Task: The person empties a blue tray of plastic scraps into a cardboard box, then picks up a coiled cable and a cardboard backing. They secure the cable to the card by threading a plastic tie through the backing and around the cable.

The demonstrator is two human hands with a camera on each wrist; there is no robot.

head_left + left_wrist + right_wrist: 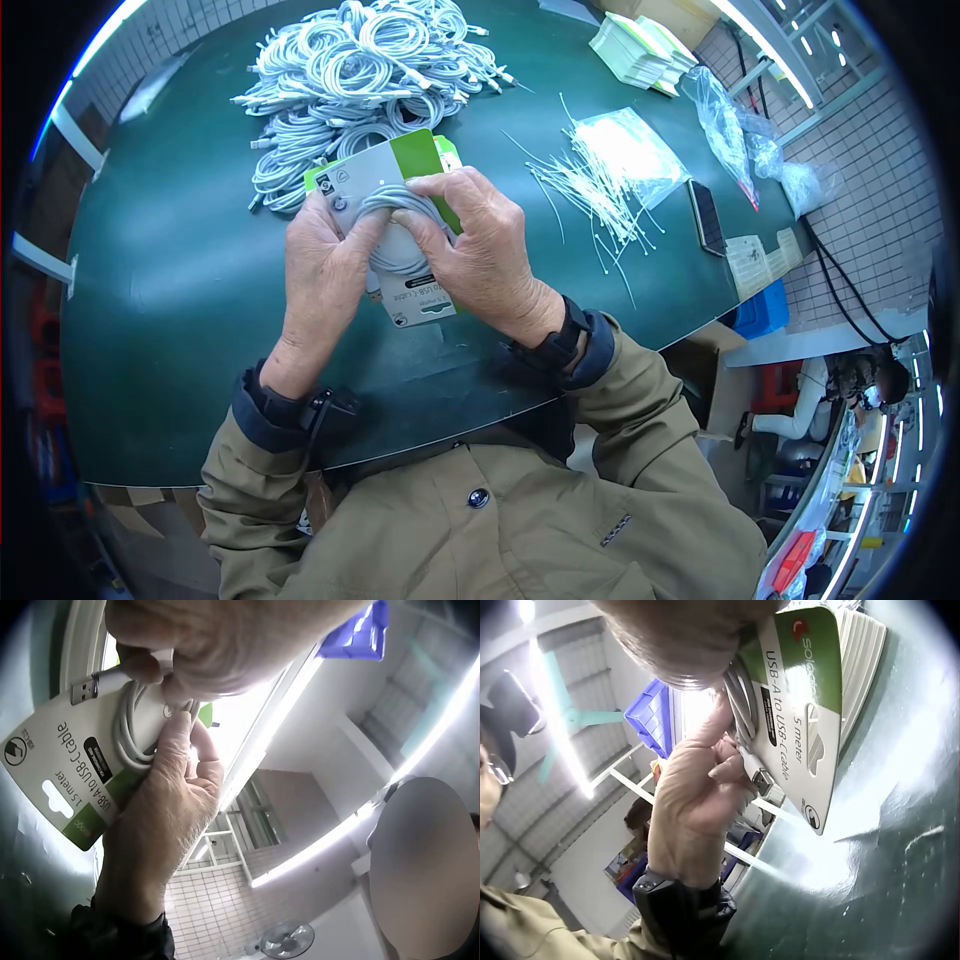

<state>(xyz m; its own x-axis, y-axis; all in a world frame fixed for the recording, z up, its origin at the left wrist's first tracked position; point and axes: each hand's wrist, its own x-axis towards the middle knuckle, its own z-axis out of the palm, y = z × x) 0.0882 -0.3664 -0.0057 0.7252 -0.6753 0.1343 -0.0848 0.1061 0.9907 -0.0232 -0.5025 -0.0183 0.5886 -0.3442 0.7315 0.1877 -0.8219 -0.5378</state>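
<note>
Between both hands, over the near part of the table, is a grey-and-green printed card (415, 155) reading "USB-A to USB-C Cable". A coiled white cable (400, 262) lies against its face. My left hand (325, 265) grips the card's left side, thumb on the coil. From the other side, my right hand (485, 250) pinches coil and card, its thumb pressed on the loops. The cable's USB-A plug (763, 781) sticks out below the left hand's fingers in the right wrist view. Fingers behind the card are mostly hidden.
A big heap of coiled white cables (360, 60) lies just beyond the hands. To the right are loose white cable ties (590, 190), a plastic bag (630, 150) and a phone (707, 217). Stacked cards (640, 50) stand at the back right. Another person (800, 400) is farther off.
</note>
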